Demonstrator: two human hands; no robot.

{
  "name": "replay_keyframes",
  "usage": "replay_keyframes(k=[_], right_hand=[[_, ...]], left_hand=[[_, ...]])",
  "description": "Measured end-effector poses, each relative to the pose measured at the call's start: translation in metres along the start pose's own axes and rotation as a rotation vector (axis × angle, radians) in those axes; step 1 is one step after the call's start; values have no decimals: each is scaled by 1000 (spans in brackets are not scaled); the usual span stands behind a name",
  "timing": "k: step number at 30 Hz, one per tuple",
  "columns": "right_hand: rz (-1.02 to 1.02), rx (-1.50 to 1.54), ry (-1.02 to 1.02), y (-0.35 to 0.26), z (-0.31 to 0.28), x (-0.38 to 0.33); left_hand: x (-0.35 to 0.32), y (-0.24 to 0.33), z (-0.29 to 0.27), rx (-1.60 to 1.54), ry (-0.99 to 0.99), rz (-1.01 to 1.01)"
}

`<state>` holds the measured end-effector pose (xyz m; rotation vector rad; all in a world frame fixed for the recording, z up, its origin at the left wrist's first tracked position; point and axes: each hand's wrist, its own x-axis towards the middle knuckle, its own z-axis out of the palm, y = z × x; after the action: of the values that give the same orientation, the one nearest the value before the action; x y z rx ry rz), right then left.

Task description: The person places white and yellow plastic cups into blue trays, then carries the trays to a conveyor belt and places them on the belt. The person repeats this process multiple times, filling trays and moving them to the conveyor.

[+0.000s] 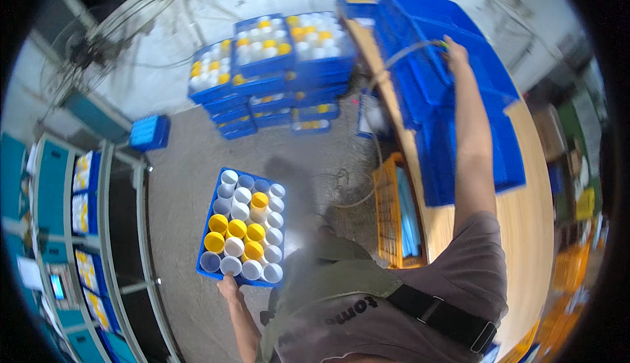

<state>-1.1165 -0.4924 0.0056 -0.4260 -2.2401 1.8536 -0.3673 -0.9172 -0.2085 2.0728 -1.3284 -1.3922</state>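
Blue crate [211, 258] of white and yellow cones looked stiff and bulky; left hand [228, 288] gripped its near rim. Right hand [455, 51] touched stacked blue crates [459, 100], fingers' closure unclear.

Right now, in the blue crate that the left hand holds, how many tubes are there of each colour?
Yellow tubes: 6
White tubes: 18
Total in the blue crate: 24
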Motion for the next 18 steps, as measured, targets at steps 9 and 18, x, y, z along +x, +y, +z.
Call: replay_keyframes(k=[9,18], right_hand=[[6,247,9,-27,-20,15],[-575,-431,-1675,43,110,-390]], left_hand=[[-8,-14,31,-38,163,200],[-5,20,56,442,201,-77]])
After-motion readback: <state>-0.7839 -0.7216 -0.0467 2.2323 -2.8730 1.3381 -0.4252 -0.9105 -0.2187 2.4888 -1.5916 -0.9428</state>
